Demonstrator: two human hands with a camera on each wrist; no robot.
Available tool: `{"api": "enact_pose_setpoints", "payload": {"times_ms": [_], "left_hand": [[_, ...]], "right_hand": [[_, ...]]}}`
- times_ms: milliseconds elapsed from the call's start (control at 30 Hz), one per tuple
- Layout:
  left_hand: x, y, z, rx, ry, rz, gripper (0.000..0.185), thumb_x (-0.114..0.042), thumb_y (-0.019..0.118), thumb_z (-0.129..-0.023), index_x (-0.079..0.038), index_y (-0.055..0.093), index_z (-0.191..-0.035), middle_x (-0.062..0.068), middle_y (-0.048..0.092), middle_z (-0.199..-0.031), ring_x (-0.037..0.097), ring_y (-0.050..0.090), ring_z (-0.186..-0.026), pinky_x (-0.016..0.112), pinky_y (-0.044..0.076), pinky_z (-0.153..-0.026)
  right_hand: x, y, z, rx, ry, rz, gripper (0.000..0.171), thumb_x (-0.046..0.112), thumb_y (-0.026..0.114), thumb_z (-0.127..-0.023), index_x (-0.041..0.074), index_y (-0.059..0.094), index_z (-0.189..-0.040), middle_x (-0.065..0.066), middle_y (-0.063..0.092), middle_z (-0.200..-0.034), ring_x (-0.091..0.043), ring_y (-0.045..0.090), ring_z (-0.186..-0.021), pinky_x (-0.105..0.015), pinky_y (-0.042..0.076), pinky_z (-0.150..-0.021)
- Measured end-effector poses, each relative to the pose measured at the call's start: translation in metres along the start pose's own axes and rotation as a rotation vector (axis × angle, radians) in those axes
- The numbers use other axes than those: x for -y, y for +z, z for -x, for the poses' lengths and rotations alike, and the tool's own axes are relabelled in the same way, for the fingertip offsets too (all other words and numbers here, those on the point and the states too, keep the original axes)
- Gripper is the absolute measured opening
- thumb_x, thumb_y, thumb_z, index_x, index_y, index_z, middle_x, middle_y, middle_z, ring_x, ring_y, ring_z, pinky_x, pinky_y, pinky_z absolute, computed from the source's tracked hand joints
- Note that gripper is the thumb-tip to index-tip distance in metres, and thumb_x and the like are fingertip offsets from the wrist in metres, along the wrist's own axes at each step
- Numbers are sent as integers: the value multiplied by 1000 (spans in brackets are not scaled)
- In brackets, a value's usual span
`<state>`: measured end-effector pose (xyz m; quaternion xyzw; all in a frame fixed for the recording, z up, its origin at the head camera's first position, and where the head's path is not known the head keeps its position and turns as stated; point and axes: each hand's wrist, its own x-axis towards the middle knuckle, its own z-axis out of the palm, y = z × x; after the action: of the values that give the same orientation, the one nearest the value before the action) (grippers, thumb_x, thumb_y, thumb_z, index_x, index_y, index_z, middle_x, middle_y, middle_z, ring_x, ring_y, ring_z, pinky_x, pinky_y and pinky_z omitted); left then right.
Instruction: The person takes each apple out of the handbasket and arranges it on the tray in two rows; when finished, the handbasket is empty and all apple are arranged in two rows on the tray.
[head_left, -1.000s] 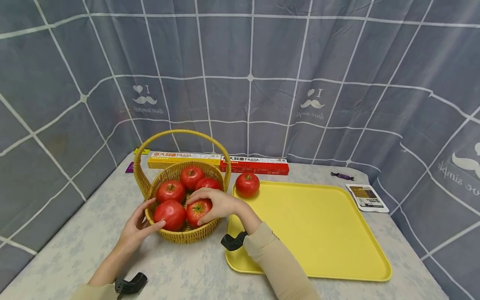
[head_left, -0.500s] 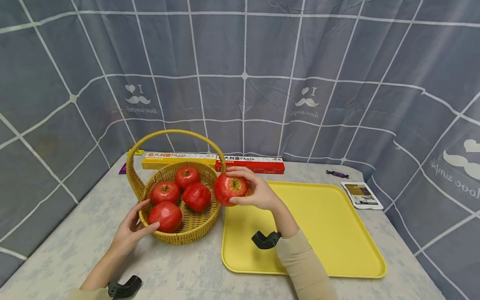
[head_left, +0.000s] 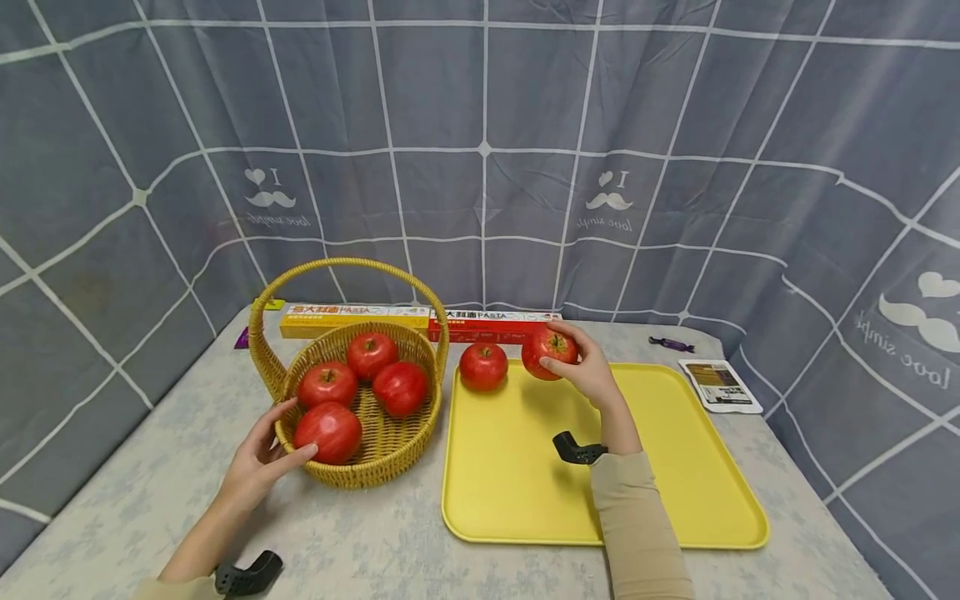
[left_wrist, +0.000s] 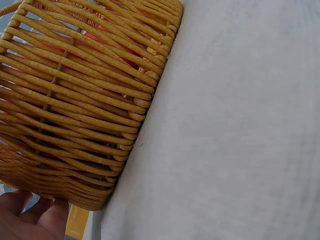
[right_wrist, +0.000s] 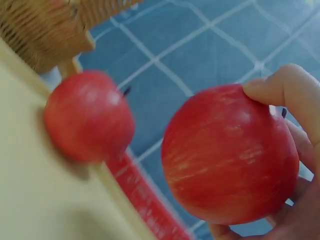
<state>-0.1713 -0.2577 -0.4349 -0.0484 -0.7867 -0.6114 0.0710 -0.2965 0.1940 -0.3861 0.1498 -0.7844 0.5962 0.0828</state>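
Note:
My right hand (head_left: 592, 371) grips a red apple (right_wrist: 230, 155) above the far side of the yellow tray (head_left: 517, 500). Another apple (head_left: 483, 367) sits at the tray's back left corner, to the left of the held one. A woven basket (head_left: 367, 475) with a tall arched handle stands left of the tray, several apples (head_left: 327, 433) inside it. My left hand (head_left: 258, 467) holds the basket at its left side, thumb over the rim by the nearest apple and fingers along the outer wall. In the left wrist view, fingertips (left_wrist: 52, 217) press against the weave (left_wrist: 75, 100).
Behind the basket and tray lie a yellow pasta box (head_left: 315, 321) and a red pasta box (head_left: 480, 331). To the tray's right are a white packet (head_left: 720, 387) and a purple wrapped candy (head_left: 671, 343). A grey curtain (head_left: 480, 192) hangs around the back.
My right hand has lifted an apple out of the basket and carried it right, over the tray. An apple left in the basket has shifted. My left hand stays at the basket.

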Motion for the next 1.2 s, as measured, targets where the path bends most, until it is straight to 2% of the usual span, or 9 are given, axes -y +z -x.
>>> {"api": "enact_pose_setpoints", "payload": {"times_ms": [133, 300, 433, 800, 1067, 1200], "left_hand": [[0, 0, 1, 1, -6, 4, 72, -8, 66, -88, -9, 26, -147, 17, 16, -151, 27, 21, -137, 3, 35, -88], [-1, -1, 1, -2, 1, 16, 71, -6, 65, -87, -9, 27, -147, 17, 15, -151, 25, 21, -136, 3, 35, -87], [-2, -2, 1, -5, 2, 7, 71, -7, 65, -88, -10, 27, -147, 16, 15, -151, 24, 20, -137, 3, 35, -88], [-1, -2, 2, 3, -8, 9, 71, -8, 65, -88, -10, 26, -147, 17, 15, -151, 19, 22, -136, 3, 34, -88], [-1, -1, 1, 6, 0, 13, 71, -8, 65, -88, -10, 26, -147, 17, 15, -151, 26, 19, -137, 3, 34, -89], [0, 0, 1, 8, 10, 18, 71, -7, 65, -88, -9, 27, -147, 17, 16, -151, 26, 20, -137, 3, 34, -89]], "right_hand": [[-20, -5, -2, -94, 60, 39, 58, 6, 72, -81, 6, 50, -134, -14, 42, -138, -33, 42, -120, -47, 43, -96], [-40, -9, -4, -211, 124, 60, 58, 7, 73, -80, 7, 51, -133, -15, 44, -136, -33, 43, -119, -48, 42, -98], [-50, -11, -5, -254, 182, 65, 57, 9, 73, -81, 9, 51, -133, -16, 44, -136, -34, 42, -119, -48, 40, -100], [-63, -12, -6, -265, 256, 78, 59, 13, 72, -82, 8, 49, -136, -17, 42, -138, -36, 41, -121, -47, 38, -102], [-59, -18, -5, -210, 334, 120, 63, 19, 72, -83, 11, 45, -140, -18, 39, -141, -36, 38, -125, -48, 37, -102], [-49, -22, -2, -203, 303, 180, 68, 22, 73, -83, 9, 41, -142, -19, 37, -143, -37, 36, -128, -49, 35, -104]]}}
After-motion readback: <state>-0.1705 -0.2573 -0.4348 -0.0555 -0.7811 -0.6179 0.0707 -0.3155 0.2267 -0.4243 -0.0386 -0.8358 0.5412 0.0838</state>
